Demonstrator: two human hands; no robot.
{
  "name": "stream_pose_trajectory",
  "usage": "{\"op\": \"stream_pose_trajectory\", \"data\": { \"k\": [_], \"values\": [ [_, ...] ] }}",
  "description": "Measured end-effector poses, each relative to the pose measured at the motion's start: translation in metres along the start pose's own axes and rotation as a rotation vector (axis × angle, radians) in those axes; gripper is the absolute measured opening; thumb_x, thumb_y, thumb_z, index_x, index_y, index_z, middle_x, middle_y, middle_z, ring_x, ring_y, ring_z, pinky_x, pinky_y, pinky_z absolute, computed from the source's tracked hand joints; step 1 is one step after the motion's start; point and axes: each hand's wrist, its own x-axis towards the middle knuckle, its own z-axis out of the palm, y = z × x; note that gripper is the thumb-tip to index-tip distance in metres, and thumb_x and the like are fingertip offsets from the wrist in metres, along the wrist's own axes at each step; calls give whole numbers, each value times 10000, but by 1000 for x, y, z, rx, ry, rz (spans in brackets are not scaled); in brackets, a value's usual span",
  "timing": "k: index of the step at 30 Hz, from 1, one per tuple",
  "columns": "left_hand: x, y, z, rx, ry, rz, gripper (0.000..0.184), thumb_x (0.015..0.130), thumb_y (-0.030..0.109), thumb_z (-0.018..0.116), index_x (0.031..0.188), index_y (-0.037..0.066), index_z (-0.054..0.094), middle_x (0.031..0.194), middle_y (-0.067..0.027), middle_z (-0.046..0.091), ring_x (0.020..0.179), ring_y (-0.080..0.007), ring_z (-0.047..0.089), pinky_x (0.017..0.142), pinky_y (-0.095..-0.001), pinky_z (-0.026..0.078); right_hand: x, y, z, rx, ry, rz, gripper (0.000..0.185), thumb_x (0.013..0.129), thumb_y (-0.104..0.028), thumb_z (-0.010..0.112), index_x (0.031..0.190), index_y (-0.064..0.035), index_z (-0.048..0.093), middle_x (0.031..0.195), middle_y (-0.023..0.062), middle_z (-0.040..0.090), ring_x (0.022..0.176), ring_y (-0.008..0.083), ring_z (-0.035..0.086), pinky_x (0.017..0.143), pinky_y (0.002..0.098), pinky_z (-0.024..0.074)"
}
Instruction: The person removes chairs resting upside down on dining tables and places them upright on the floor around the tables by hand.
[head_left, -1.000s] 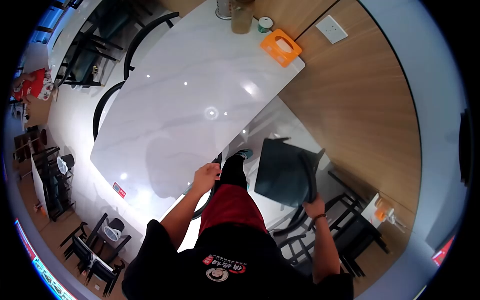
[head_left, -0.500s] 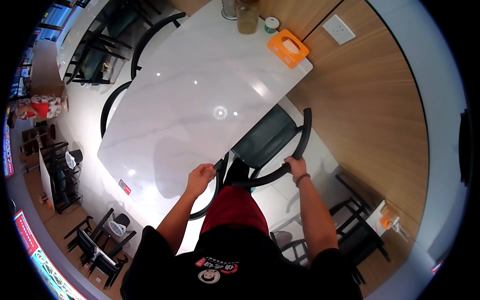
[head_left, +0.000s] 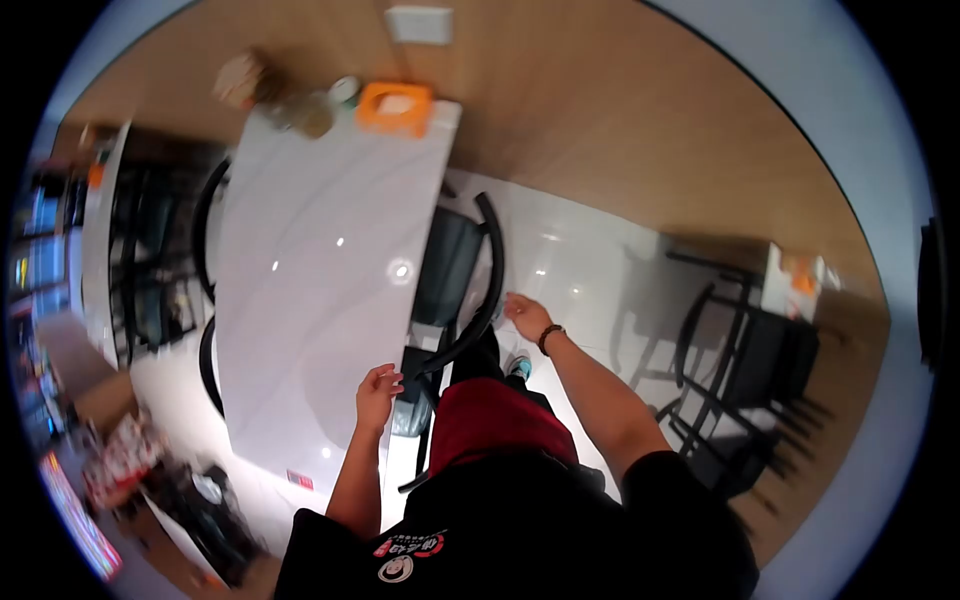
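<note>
A dark chair (head_left: 447,268) with a curved black backrest stands at the right side of the white marbled table (head_left: 320,240), its seat partly under the tabletop. Just right of that backrest is my right hand (head_left: 526,316), apart from it, fingers loosely spread and holding nothing. My left hand (head_left: 378,393) is over the table's near right part, fingers half bent and apart, with nothing in it. Below the tabletop beside it, a second dark chair (head_left: 412,405) shows in part.
On the table's far end stand an orange tissue box (head_left: 396,110), a small tin (head_left: 345,92) and a blurred jar (head_left: 309,114). Black chairs (head_left: 745,365) are at the right by a small white table (head_left: 783,285). A person (head_left: 125,460) is at the lower left.
The chair has swung from beside the wall to the table's side, its seat now partly underneath. My right hand has let go of the backrest. The view has turned.
</note>
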Motion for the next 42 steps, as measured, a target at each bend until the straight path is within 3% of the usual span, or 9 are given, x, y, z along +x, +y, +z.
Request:
{"op": "stream_pose_trajectory", "data": {
  "k": [10,16,20,25,31,35,37,39,42],
  "values": [
    [18,67,157,196,-396,222,295,947,223,627,1196,65,613,1009,-88,693,769,-146,647,683,-243,483,-271,215,-45,441,588,537,261,911,-237,587,1036,-38,700,919,84,746,836,158,699,795,289,551],
    [-14,45,326,707,-641,345,220,958,257,587,1142,138,607,963,-41,686,747,-153,638,656,-267,477,-462,340,56,594,970,897,262,885,-275,568,936,-76,730,862,85,743,792,204,703,759,332,561],
    [-130,-15,461,909,-858,384,266,909,228,591,1158,132,586,1009,-53,685,774,-186,642,714,-312,480,-543,441,214,870,980,907,239,887,-262,584,844,-90,743,882,142,726,911,284,698,783,451,545],
    [-333,-155,579,1156,-1305,501,269,992,268,552,1199,100,582,1071,-78,675,835,-172,641,768,-297,477,-649,409,334,1014,1104,1529,289,857,-282,582,922,-53,746,958,137,734,814,291,705,794,399,554],
    [-439,-318,636,1508,-1858,505,307,993,262,562,1240,79,567,1090,-77,670,873,-165,652,786,-297,494,-655,378,435,2161,1640,1155,240,883,-143,560,1051,2,653,926,122,729,744,210,682,639,323,550],
    [-508,-390,664,1678,-1791,-22,360,960,237,626,1280,93,546,1135,-59,639,906,-166,651,780,-292,495,-594,371,465,2161,1635,1029,245,900,-191,558,1047,-8,629,934,138,716,777,248,670,636,367,549],
    [-527,-425,683,1612,-1858,213,618,883,275,729,1384,55,443,1289,-125,535,991,-226,635,814,-329,519,-583,349,442,1042,920,1303,340,904,-364,541,1025,-99,718,1055,146,716,954,307,693,795,397,557],
    [-532,-464,709,1526,-1724,1195,995,754,314,846,1488,-8,257,1437,-210,334,1134,-300,564,895,-372,522,-578,350,429,1175,869,1119,369,896,-398,528,1052,-126,721,1103,157,703,1047,326,669,899,421,527],
    [-540,-500,753,1564,-1799,1034,1292,619,350,923,1528,-33,89,1494,-251,180,1297,-364,416,1072,-383,408,-613,360,398,1232,799,1333,372,901,-383,515,1074,-128,723,1113,153,703,1079,304,661,917,416,521]
  ]
}}
